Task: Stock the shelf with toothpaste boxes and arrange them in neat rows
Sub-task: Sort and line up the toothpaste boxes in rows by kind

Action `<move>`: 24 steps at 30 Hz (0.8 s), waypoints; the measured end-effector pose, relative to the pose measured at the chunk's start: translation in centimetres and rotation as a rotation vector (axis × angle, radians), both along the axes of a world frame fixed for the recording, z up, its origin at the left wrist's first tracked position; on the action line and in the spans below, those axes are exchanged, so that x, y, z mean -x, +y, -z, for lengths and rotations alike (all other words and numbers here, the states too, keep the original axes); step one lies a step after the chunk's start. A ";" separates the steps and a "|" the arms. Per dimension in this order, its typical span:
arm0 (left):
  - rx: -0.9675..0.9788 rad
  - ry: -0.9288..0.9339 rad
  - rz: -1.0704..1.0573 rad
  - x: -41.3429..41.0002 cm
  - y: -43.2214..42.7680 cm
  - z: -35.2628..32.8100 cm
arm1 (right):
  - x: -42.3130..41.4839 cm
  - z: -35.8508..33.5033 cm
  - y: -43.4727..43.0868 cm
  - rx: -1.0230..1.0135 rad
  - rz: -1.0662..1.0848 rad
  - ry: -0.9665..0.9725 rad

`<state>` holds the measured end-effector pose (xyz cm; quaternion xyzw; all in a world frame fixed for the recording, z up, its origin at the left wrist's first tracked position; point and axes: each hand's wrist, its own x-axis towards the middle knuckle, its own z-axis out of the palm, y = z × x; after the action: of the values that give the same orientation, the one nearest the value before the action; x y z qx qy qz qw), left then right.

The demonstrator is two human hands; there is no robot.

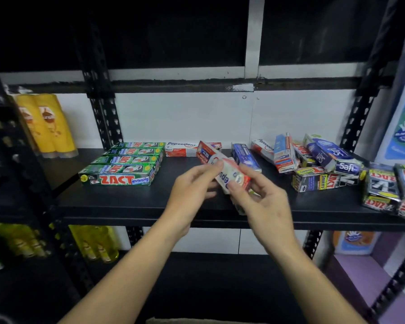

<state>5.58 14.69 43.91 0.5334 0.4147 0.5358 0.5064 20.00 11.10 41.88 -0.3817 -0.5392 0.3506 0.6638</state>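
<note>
Pepsodent box (227, 174) at frame centre, tilted above the shelf (126, 206), pinched between my left hand (192, 188) and right hand (262, 199). Risk: swinging it down could topple the loose pile (313, 160) at right.

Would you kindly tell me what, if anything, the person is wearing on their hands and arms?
Both the left hand and right hand are bare: no gloves, rings, watch or bracelet show. No sleeve is in view either, right down to the picture's lower edge.
</note>
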 end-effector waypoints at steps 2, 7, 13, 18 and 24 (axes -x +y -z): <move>0.048 -0.072 -0.006 0.6 0.0 0.1 | 1.2 0.6 0.4 -0.037 0.115 -0.300; 0.055 -0.022 -0.253 2.7 1.2 0.5 | 2.4 1.1 1.4 -0.092 0.250 -0.953; -0.228 0.665 -0.361 5.8 2.0 1.5 | 0.0 2.8 2.6 -0.122 0.696 -1.328; -0.282 0.765 -0.294 6.9 3.0 1.4 | -2.5 3.3 4.4 0.031 0.666 -1.246; -0.227 0.859 -0.209 8.0 3.9 0.9 | -4.6 3.9 4.9 -0.004 0.771 -1.145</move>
<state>-2.41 18.54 43.03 0.7148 0.5774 0.3561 0.1700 24.62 15.96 38.02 -0.6701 -0.6310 -0.1683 0.3527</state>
